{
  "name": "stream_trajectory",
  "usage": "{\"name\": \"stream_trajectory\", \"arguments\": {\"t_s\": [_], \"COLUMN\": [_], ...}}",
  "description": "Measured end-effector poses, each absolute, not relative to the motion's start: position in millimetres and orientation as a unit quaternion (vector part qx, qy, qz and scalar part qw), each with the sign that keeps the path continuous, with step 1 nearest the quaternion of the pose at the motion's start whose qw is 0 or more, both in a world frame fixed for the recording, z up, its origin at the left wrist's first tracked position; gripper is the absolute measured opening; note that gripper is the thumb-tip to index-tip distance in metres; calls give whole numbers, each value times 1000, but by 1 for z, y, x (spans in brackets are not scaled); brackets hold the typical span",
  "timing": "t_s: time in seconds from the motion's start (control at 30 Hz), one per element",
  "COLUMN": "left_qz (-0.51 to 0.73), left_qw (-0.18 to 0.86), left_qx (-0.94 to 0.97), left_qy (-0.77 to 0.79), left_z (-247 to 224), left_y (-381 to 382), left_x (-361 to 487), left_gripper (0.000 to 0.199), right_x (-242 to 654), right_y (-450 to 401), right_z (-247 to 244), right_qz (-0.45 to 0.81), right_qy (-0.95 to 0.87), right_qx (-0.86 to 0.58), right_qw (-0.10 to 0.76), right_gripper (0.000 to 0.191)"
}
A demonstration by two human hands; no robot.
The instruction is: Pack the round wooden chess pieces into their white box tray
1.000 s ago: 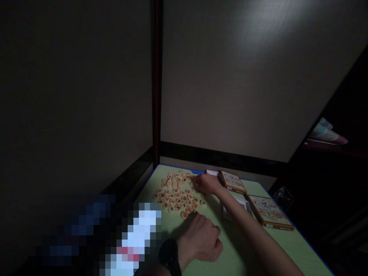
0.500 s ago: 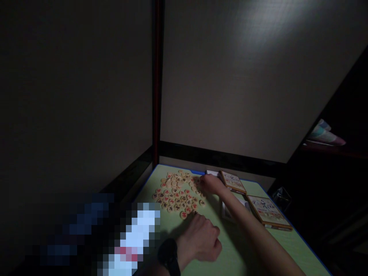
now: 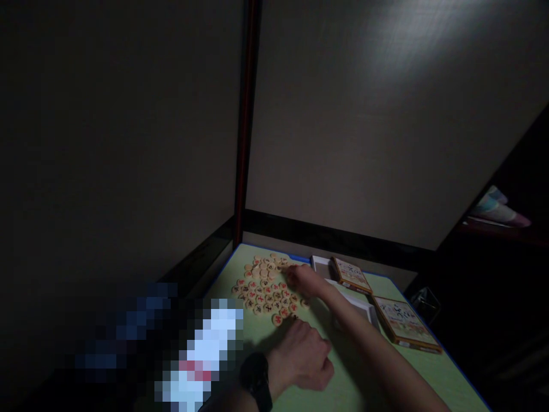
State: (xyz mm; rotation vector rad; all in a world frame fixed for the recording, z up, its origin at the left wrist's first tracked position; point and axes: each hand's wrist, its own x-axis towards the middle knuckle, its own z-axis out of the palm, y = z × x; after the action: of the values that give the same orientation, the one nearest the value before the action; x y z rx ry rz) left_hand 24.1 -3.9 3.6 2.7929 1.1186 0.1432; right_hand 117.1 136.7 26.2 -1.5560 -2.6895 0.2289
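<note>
Round wooden Chinese chess pieces (image 3: 268, 297) with red or black characters are spread over a green table (image 3: 309, 397); some toward the back lie plain side up. My right hand (image 3: 305, 279) reaches in at the right side of the pieces, its fingers bent down and together among them. What its fingertips hold, if anything, is hidden. Nearer to me, my left hand (image 3: 304, 355), with a black watch (image 3: 255, 379) on the wrist, is curled with its knuckles up. A partly covered piece (image 3: 294, 317) shows at its front edge, and the inside of this hand is out of sight.
Two printed flat boxes (image 3: 352, 274) (image 3: 406, 321) lie on the right of the table. Beside them are open white trays (image 3: 319, 264) (image 3: 364, 309), one partly behind my right arm. Walls meet behind the table. A pixelated bright patch (image 3: 206, 355) covers the lower left.
My right hand has moved left and slightly down onto the pieces, uncovering more of the back white tray. My left hand stays curled in place. The view has shifted slightly.
</note>
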Motion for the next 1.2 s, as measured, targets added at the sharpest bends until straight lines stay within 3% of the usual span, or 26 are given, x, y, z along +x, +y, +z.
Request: {"name": "stream_trajectory", "arguments": {"t_s": [0.27,0.5,0.7,0.87,1.2], "left_qz": [43,56,59,66,64], "left_qw": [69,54,64,57,60], "left_qx": [921,923,924,923,920], "left_qy": [382,377,371,376,382], "left_z": [9,9,1,-1,6], "left_y": [-5,-6,-4,-3,-6], "left_x": [24,24,25,25,24], "left_gripper": [32,31,32,30,31], "right_x": [97,106,117,105,103], "right_y": [151,147,140,132,131], "right_z": [15,22,26,22,28], "right_qz": [130,84,14,-23,-23], "right_qy": [-863,-868,-861,-862,-863], "right_qx": [-484,-486,-508,-506,-504], "right_qw": [65,61,25,5,-21], "right_gripper": [27,29,26,35,45]}}
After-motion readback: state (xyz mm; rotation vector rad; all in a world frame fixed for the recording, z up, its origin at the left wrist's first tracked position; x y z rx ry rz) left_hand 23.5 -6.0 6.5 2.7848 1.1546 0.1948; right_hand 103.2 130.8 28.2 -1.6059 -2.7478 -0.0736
